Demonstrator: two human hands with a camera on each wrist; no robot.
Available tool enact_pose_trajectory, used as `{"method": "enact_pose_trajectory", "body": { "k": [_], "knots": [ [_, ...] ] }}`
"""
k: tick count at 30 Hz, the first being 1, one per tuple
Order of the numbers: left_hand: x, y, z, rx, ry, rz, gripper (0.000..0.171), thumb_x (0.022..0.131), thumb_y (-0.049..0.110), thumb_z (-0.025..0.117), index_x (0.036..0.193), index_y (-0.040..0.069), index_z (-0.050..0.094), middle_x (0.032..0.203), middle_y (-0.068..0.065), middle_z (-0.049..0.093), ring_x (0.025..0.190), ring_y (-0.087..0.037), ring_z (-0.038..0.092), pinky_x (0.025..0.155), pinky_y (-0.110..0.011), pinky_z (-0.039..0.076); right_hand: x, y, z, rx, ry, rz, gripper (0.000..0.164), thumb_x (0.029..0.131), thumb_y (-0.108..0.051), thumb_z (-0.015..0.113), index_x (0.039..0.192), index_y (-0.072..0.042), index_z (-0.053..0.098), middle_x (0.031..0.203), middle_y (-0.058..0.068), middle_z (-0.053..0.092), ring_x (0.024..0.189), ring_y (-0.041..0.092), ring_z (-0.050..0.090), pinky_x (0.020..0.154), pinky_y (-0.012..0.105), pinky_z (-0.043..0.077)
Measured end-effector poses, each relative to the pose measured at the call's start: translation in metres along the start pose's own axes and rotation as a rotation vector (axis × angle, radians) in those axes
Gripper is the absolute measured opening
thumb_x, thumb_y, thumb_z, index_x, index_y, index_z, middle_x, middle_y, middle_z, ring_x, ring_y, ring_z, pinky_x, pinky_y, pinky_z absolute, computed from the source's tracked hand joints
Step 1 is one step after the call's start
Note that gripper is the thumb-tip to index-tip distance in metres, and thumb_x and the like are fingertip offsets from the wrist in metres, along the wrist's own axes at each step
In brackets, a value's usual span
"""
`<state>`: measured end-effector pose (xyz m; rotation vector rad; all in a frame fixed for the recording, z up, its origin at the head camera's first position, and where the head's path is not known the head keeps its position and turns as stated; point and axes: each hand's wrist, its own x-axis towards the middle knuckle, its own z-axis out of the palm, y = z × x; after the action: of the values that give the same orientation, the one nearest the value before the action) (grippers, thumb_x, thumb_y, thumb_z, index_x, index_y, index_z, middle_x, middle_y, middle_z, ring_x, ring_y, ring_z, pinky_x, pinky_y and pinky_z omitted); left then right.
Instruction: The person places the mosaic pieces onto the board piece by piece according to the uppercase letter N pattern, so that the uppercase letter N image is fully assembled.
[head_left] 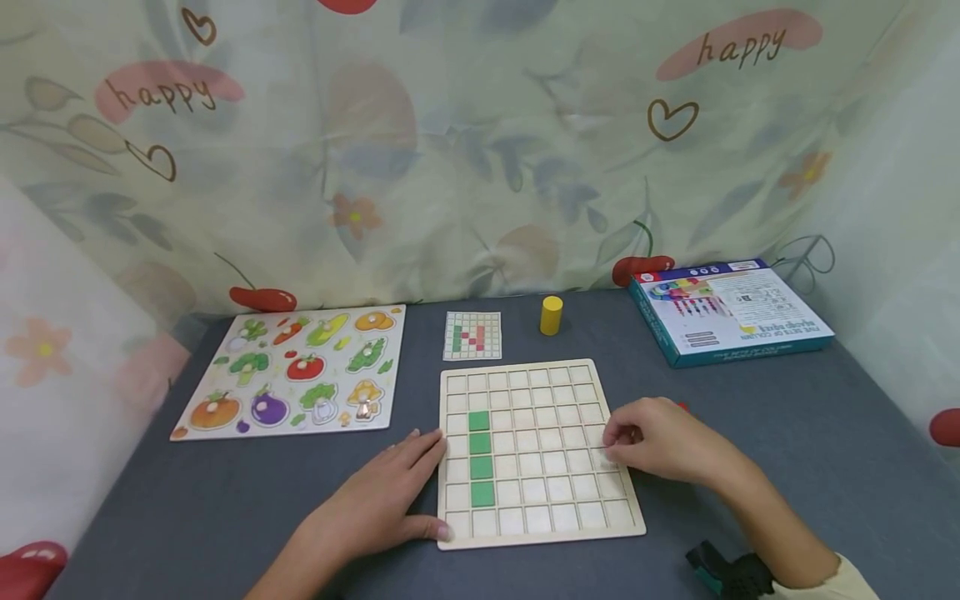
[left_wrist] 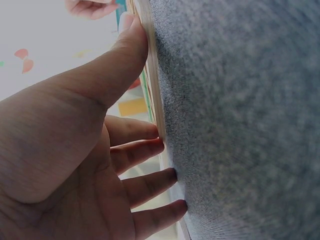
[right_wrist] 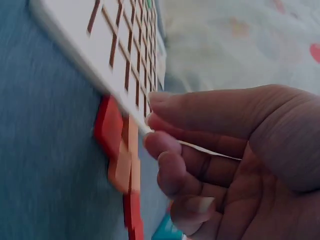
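A pale wooden grid board (head_left: pixel 540 542) lies on the dark table; green square tiles (head_left: pixel 481 443) fill part of one column near its left side. My left hand (head_left: pixel 382 500) rests along the board's left edge, fingers spread against its side and thumb on the lower left corner. In the left wrist view, the fingertips of the left hand (left_wrist: pixel 90 150) touch the edge. Over the board's right edge is my right hand (head_left: pixel 667 442), its fingers bent and thumb close to the index finger. No object shows between those fingertips in the right wrist view. Red and orange pieces (right_wrist: pixel 110 127) lie beside the board, below the right hand (right_wrist: pixel 225 145).
Behind the board lie a small pattern card (head_left: pixel 472 336) and a yellow cylinder (head_left: pixel 551 316). A vegetable picture board (head_left: pixel 288 375) is at the left. A flat box (head_left: pixel 735 317) lies at the back right, near a cable (head_left: pixel 813 254). A black strap-like object (head_left: pixel 727 571) is by the right forearm.
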<state>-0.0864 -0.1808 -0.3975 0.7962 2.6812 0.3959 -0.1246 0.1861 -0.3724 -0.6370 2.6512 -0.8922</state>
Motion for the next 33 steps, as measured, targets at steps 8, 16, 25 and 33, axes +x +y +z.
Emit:
{"method": "enact_pose_trajectory", "body": {
  "k": [8, 16, 25, 33],
  "knots": [
    [0.000, 0.000, -0.001, -0.003, -0.004, -0.005, 0.101, 0.082, 0.066, 0.069, 0.156, 0.006, 0.035, 0.160, -0.012, 0.031, 0.147, -0.036, 0.025, 0.113, -0.056, 0.030, -0.013, 0.029, -0.004, -0.070, 0.005, 0.095, 0.015, 0.082, -0.015, 0.084, 0.087, -0.015, 0.070, 0.069, -0.006, 0.053, 0.064, 0.012, 0.050, 0.057, 0.028, 0.041],
    [0.000, 0.000, -0.001, -0.004, -0.004, -0.008, 0.101, 0.082, 0.066, 0.069, 0.156, 0.006, 0.035, 0.160, -0.012, 0.031, 0.147, -0.036, 0.025, 0.113, -0.056, 0.030, -0.013, 0.031, 0.001, -0.063, 0.007, 0.101, 0.024, 0.079, -0.014, 0.087, 0.084, -0.015, 0.063, 0.071, -0.004, 0.051, 0.065, 0.014, 0.048, 0.056, 0.029, 0.039],
    [-0.001, 0.001, -0.002, -0.005, 0.004, -0.005, 0.100, 0.082, 0.064, 0.070, 0.156, 0.006, 0.035, 0.160, -0.012, 0.031, 0.147, -0.037, 0.026, 0.113, -0.056, 0.030, -0.013, 0.028, 0.002, -0.016, 0.004, 0.102, 0.020, 0.083, -0.005, 0.081, 0.082, -0.014, 0.063, 0.071, -0.004, 0.054, 0.066, 0.014, 0.051, 0.057, 0.028, 0.044],
    [-0.001, 0.000, 0.000, 0.004, 0.008, -0.002, 0.101, 0.082, 0.066, 0.069, 0.156, 0.007, 0.035, 0.160, -0.012, 0.031, 0.147, -0.036, 0.026, 0.113, -0.055, 0.030, -0.014, 0.028, -0.002, 0.093, -0.018, 0.133, 0.013, 0.087, 0.001, 0.073, 0.085, -0.009, 0.066, 0.072, 0.000, 0.058, 0.061, 0.017, 0.056, 0.053, 0.029, 0.051]
  ]
}}
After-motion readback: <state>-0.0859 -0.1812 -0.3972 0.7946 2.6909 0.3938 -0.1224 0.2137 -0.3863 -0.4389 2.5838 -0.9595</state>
